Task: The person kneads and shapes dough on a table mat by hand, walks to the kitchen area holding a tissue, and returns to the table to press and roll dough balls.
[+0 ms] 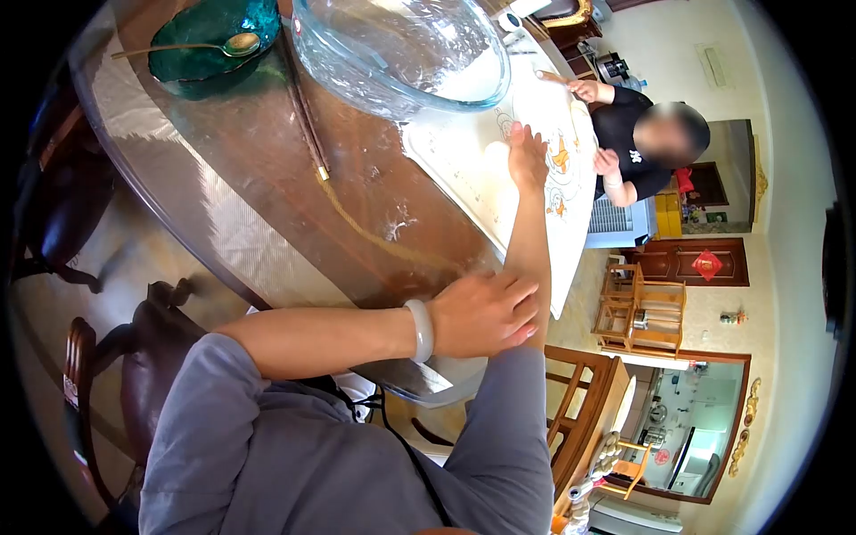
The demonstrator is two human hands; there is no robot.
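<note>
My left hand [486,314], with a pale bangle [420,330] at its wrist, reaches across my body. Its fingers curl over my right forearm at the hem of the grey sleeve [510,379]. Stretched out over the white patterned mat [459,183], my right hand [528,159] has its fingers apart and grips nothing. A pale lump of dough [497,157] lies right beside it; whether they touch I cannot tell. Near that hand stands a large clear glass bowl [401,100], its walls smeared with white flour.
On the brown table [357,201] are a green glass bowl [183,67] with a gold spoon [241,45] and dark chopsticks [305,120]. Another person [637,134] at the mat handles a pale piece. Dark chairs [156,379] stand beside the table. The view is turned sideways.
</note>
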